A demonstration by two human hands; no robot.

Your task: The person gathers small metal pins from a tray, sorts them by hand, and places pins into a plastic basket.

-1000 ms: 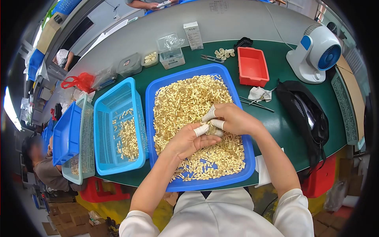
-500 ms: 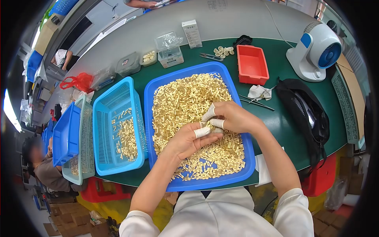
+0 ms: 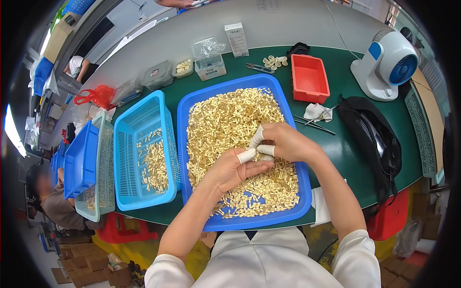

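Note:
A blue tray (image 3: 183, 120) in front of me holds a thick layer of small brass-coloured cylindrical pieces (image 3: 230, 113). Over its lower right part, my left hand (image 3: 235, 169) and my right hand (image 3: 284, 141) meet with their fingertips together. White finger cots cover the thumb and some fingers. My left hand is turned palm up and half curled, with its thumb pressed in. From the right, my right hand pinches at the same spot. Small brass pieces lie between the fingers, mostly hidden by them.
Left of the tray stands a light-blue basket (image 3: 171, 158) with more brass pieces. Behind are a red bin (image 3: 309, 79), finger cots (image 3: 275, 62) and a clear box (image 3: 211, 68). Tweezers (image 3: 314, 126), a black bag (image 3: 367, 134) and a fan (image 3: 384, 65) stand right. A co-worker (image 3: 62, 206) sits left.
My left thumb has closed in against the right fingertips, covering the brass pieces that showed between the hands before. The whole view has shifted slightly.

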